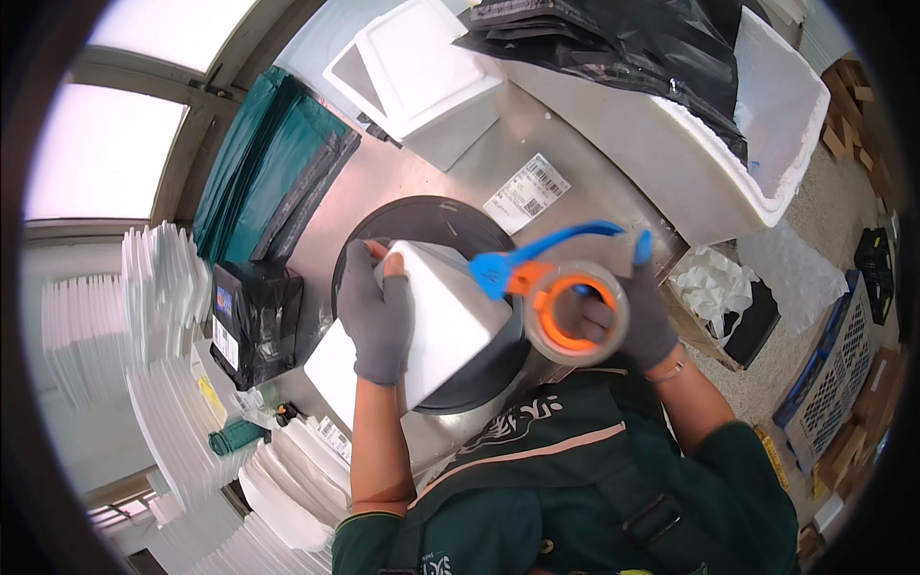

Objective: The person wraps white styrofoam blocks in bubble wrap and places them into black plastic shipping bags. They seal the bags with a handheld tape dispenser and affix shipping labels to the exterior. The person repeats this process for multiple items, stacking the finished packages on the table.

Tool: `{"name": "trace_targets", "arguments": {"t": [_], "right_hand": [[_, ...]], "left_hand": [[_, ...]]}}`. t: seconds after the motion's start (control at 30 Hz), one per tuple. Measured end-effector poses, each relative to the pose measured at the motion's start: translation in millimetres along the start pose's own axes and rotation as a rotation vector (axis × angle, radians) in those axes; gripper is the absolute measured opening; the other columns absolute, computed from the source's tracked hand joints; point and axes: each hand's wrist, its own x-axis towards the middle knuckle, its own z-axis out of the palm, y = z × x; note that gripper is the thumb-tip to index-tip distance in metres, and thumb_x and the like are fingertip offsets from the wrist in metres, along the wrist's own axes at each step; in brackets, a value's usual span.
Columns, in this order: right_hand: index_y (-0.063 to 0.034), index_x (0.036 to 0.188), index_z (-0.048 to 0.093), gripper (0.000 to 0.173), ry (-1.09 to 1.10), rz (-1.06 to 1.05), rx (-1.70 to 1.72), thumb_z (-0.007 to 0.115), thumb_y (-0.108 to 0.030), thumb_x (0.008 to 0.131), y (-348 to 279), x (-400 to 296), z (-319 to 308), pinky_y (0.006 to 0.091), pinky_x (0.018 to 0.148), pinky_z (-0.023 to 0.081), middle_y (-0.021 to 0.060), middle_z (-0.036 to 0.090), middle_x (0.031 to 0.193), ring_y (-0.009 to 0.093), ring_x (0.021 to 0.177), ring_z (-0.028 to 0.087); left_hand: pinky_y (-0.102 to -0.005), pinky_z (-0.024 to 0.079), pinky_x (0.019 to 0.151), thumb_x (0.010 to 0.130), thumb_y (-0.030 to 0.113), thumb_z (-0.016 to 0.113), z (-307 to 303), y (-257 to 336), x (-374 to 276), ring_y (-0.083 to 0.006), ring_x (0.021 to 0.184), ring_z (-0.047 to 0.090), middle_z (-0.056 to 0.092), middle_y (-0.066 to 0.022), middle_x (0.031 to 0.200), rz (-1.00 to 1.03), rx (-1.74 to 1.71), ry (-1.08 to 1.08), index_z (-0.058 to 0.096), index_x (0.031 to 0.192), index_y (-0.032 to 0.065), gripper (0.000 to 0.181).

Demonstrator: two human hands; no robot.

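My left hand (377, 309), in a grey fingertip-less glove, grips the upper left edge of a white foam box (449, 316), which sits tilted over a round black turntable (445, 215). In my gloved right hand (640, 309) is a blue and orange tape dispenser (532, 277) with a roll of clear tape (573, 352). Its blue end lies close to the box's right side; whether they touch I cannot tell. A white foam panel (334, 370) shows beneath my left wrist. On the metal table behind the turntable lies a printed label (528, 192).
An open white foam box (453, 136) stands at the back, beside teal mailing bags (280, 165). A black wrapped parcel (262, 323) is at the left, near stacked foam sheets (165, 287). Black bags (618, 43) drape over a large foam bin (618, 122) at the right.
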Motion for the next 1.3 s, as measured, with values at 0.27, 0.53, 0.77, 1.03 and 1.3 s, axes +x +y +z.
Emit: {"name": "trace_targets", "arguments": {"t": [0.27,0.53,0.77,1.03,1.3], "right_hand": [[-0.0031,0.132,0.049,0.044,0.190,-0.165,-1.252,0.047,-0.033,0.100,15.3,-60.5,28.0,0.0349,0.097,0.050,0.0125,0.064,0.121,0.021,0.108,0.064],[-0.0033,0.108,0.056,0.021,-0.015,-0.062,-0.175,0.064,-0.007,0.088,20.9,-25.4,18.1,0.0304,0.072,0.054,0.0083,0.063,0.090,0.014,0.084,0.062],[-0.0059,0.125,0.054,0.052,0.001,-0.439,-0.548,0.040,-0.051,0.104,18.0,44.8,50.4,0.0266,0.074,0.055,0.0075,0.061,0.099,0.012,0.087,0.061],[-0.0062,0.131,0.053,0.044,-0.298,-0.515,-0.843,0.044,-0.042,0.106,10.2,85.3,61.0,0.0344,0.088,0.058,0.0091,0.063,0.114,0.016,0.101,0.064],[-0.0061,0.109,0.058,0.052,0.223,-0.050,-0.626,0.037,-0.053,0.100,7.7,-71.5,25.8,0.0313,0.057,0.048,0.0076,0.058,0.075,0.019,0.062,0.056]], "left_hand": [[-0.0355,0.050,0.080,0.099,0.021,0.050,9.2,-1.7,8.1,-0.0272,0.085,0.067,0.070,-0.0138,0.092,0.052,-0.020,0.054,0.065,0.112,0.0067,0.024],[-0.0398,0.050,0.082,0.095,0.023,0.057,-1.7,-14.6,-3.8,-0.0327,0.086,0.065,0.068,-0.0178,0.096,0.021,-0.046,0.160,0.059,0.113,0.0040,0.026],[-0.0593,0.014,0.119,0.087,0.049,0.067,-81.7,-49.4,-85.2,-0.0495,0.148,0.018,0.019,-0.0298,0.161,0.436,0.324,-0.373,0.028,0.155,0.0026,0.091],[-0.0686,0.028,0.106,0.072,0.069,0.068,-68.4,-10.3,-101.5,-0.0616,0.130,0.033,0.027,-0.0410,0.147,0.679,0.732,-0.434,0.024,0.149,-0.0096,0.118],[-0.0550,0.047,0.090,0.068,0.059,0.079,-27.5,29.2,-97.2,-0.0549,0.117,0.046,0.039,-0.0378,0.137,0.468,0.869,-0.278,0.035,0.141,-0.0105,0.110]]}}
